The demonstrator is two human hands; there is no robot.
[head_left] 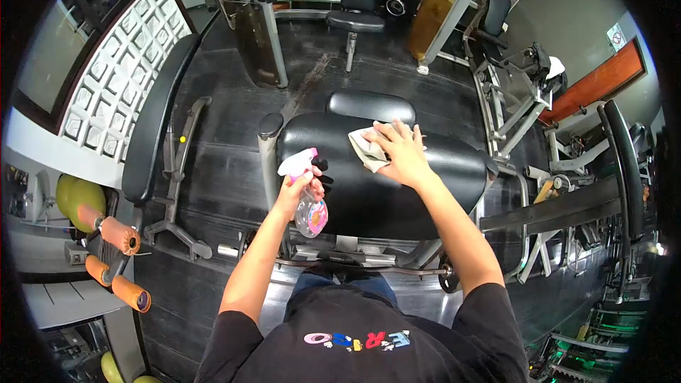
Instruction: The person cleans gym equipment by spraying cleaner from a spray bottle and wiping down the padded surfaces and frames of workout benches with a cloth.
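A clear spray bottle [312,214] with a white and pink trigger head is held upright by my left hand [301,191], its fingers wrapped round the neck. My right hand [404,156] lies with spread fingers on a light folded cloth [368,150], pressing it on the black padded bench [340,198]. The bottle is over the left part of the pad, the cloth nearer its middle. Part of the cloth is hidden under my right hand. A smaller black cushion [372,106] sits just beyond the pad.
Below the pad, a barbell [340,266] crosses in front of my body. A long black bench [159,113] stands at the left, near orange foam rollers [131,293] and a green ball [79,202]. Weight machines [514,113] stand at the right, and a seat [355,23] is ahead.
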